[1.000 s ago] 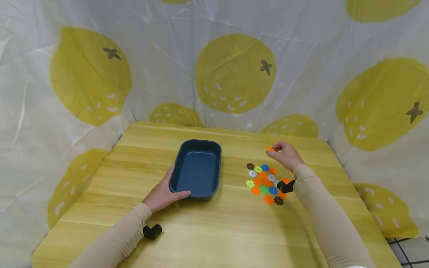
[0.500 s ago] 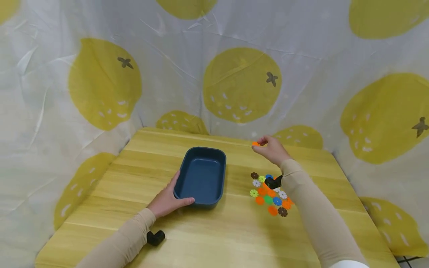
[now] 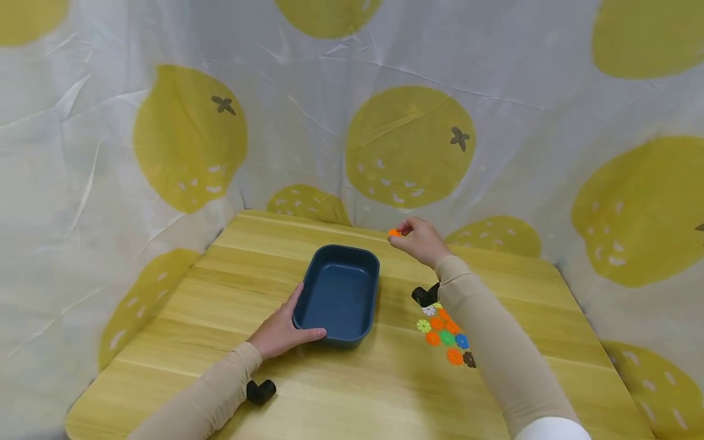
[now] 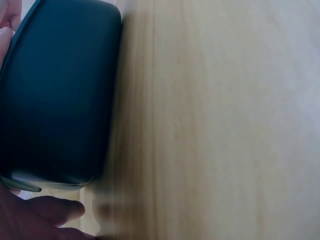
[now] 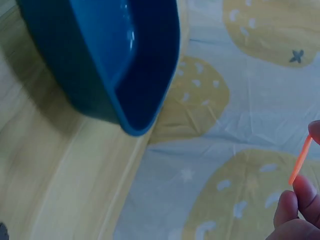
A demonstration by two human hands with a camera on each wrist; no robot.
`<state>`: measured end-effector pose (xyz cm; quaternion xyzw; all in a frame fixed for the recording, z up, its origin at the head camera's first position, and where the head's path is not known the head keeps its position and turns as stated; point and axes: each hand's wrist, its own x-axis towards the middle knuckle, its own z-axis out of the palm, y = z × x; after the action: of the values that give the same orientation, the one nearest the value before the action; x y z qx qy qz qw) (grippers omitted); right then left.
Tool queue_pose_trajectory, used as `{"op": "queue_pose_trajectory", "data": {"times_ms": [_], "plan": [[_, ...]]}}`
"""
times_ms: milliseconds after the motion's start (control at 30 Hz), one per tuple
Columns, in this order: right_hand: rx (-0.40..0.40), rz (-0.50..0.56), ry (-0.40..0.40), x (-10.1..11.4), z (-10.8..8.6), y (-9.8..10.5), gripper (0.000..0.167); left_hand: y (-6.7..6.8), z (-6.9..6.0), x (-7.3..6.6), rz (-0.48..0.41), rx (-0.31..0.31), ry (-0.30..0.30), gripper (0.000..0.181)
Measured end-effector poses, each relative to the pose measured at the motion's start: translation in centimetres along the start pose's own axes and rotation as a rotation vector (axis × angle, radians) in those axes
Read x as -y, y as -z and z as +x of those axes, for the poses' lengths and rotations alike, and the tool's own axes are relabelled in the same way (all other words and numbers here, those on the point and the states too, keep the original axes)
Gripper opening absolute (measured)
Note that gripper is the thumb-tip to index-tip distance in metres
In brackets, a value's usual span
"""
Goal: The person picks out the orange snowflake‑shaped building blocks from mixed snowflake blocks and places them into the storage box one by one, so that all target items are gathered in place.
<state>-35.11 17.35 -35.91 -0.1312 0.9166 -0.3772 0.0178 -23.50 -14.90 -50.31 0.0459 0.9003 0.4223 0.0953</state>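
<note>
My left hand (image 3: pixel 282 332) holds the near left corner of a dark blue rectangular tub (image 3: pixel 338 300), the thumb over its near rim and the fingers along its left side. The left wrist view shows the tub's outer wall (image 4: pixel 60 95) up close. Beyond the tub's far right corner, my right hand (image 3: pixel 420 241) is raised and pinches an orange interlocking disc (image 3: pixel 393 233) between thumb and fingertips. That orange disc (image 5: pixel 301 159) appears edge-on in the right wrist view. No discs show inside the tub.
Several loose notched discs in orange, green, blue, white and brown lie right of the tub, a green disc (image 3: pixel 447 338) among them. My right forearm partly hides them. A lemon-print curtain (image 3: pixel 308 122) hangs behind the wooden table (image 3: pixel 341 403).
My right hand has carried the orange disc leftward from above the loose discs toward the tub. My left hand keeps its hold on the tub. The head view has shifted slightly.
</note>
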Motion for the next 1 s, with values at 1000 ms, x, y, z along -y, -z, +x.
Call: {"op": "queue_pose_trajectory", "data": {"times_ms": [1000], "plan": [[0.09,-0.026,0.074,3.7,5.8,-11.3,0.033,0.2,-0.6,0.0,-0.018,-0.025,-0.008,0.121]]}}
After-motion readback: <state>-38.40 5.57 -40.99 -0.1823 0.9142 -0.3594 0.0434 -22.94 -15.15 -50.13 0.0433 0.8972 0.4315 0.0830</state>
